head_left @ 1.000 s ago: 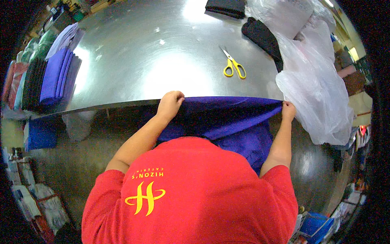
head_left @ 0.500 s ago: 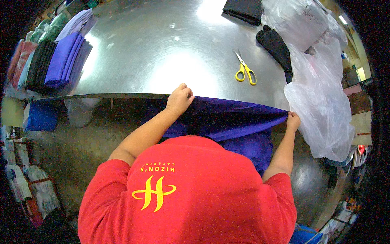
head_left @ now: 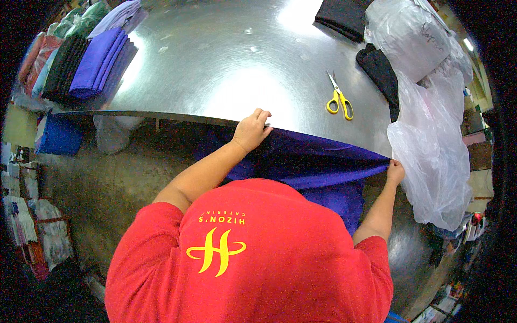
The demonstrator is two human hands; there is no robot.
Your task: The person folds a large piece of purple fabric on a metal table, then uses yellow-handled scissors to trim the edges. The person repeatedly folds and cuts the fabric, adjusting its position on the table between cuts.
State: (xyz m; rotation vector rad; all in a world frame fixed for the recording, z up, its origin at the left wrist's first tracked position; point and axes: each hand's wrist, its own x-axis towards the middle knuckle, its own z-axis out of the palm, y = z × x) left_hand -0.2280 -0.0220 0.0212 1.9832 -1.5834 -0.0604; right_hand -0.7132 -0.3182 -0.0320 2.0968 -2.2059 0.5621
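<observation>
A purple cloth [head_left: 323, 159] hangs below the near edge of the metal table, its upper edge stretched between my hands and partly hidden by my body. My left hand [head_left: 252, 131] is closed at the table edge, with the cloth's edge at its fingers; the fingertips are partly hidden. Farther right, my right hand [head_left: 396, 171] pinches the end of that cloth edge, next to a white plastic bag [head_left: 425, 172]. Beyond the hands, yellow-handled scissors [head_left: 339, 101] lie on the table with their blades slightly apart, touched by neither hand.
The shiny metal table [head_left: 188, 81] spreads out ahead. Folded purple cloths [head_left: 97, 64] and black cloths [head_left: 64, 67] stand at its left end. Black folded cloth [head_left: 340, 19] lies at the far right, beside more dark cloth [head_left: 379, 75]. A blue bin [head_left: 60, 134] is below left.
The view has shifted, so the table and its things appear farther right. My left hand's fingers look slightly more raised and spread. My right hand keeps its pinch on the cloth.
</observation>
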